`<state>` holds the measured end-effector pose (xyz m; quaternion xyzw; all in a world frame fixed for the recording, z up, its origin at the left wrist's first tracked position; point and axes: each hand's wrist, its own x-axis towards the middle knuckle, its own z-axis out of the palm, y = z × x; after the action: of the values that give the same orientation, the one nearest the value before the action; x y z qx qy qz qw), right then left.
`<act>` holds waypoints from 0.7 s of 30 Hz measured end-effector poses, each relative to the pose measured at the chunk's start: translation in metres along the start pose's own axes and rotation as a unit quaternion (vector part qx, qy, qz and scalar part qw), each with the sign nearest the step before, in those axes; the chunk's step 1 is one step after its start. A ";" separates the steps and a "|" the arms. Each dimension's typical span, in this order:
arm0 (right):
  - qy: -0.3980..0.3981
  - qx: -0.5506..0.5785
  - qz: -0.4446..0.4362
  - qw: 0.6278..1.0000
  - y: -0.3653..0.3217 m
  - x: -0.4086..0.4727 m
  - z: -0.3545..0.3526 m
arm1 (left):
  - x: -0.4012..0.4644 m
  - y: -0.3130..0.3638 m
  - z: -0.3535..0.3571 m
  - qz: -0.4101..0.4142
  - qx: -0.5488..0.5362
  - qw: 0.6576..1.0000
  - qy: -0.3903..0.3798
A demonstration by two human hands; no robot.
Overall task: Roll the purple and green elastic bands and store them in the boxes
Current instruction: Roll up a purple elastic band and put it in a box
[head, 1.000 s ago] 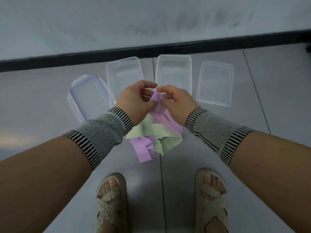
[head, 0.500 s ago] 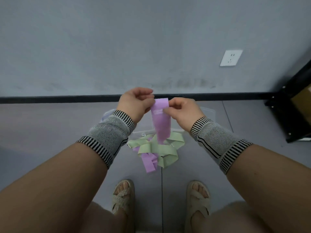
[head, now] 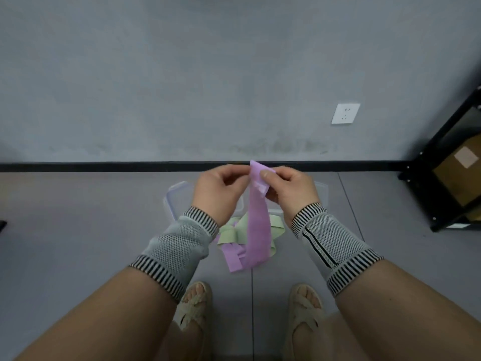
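Note:
A purple elastic band hangs straight down from both my hands in front of me. My left hand pinches its top edge from the left, and my right hand pinches it from the right with the thumb on the band. Below on the floor lies a heap of green bands and more purple bands. The clear plastic boxes are mostly hidden behind my hands; a clear lid shows at the left and a box edge at the right.
My two feet in woven sandals stand just below the heap. A black skirting runs along the grey wall, which carries a white socket. A black shelf holding a cardboard box stands at the right.
Both hands have lifted the purple band off the heap so it hangs at full length. The view has tilted up, and the boxes are now mostly behind my hands.

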<state>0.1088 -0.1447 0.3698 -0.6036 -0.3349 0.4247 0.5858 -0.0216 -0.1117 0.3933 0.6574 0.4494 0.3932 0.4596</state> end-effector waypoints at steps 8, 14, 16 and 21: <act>-0.094 0.100 0.101 0.985 0.014 0.005 0.017 | 0.008 -0.041 0.002 -0.029 -0.002 0.999 0.031; 0.016 -0.096 -0.039 0.994 0.027 0.027 0.013 | 0.030 -0.055 0.002 -0.124 -0.094 0.986 0.056; 0.014 -0.144 -0.071 0.987 0.027 0.031 0.010 | 0.032 -0.055 0.003 -0.127 -0.104 0.986 0.042; -0.013 -0.166 -0.106 0.980 0.026 0.030 0.017 | 0.036 -0.056 0.001 -0.101 -0.087 0.991 0.000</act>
<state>0.1036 -0.1133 0.3417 -0.6481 -0.4705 0.3059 0.5147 -0.0233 -0.0679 0.3434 0.5661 0.4781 0.3822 0.5522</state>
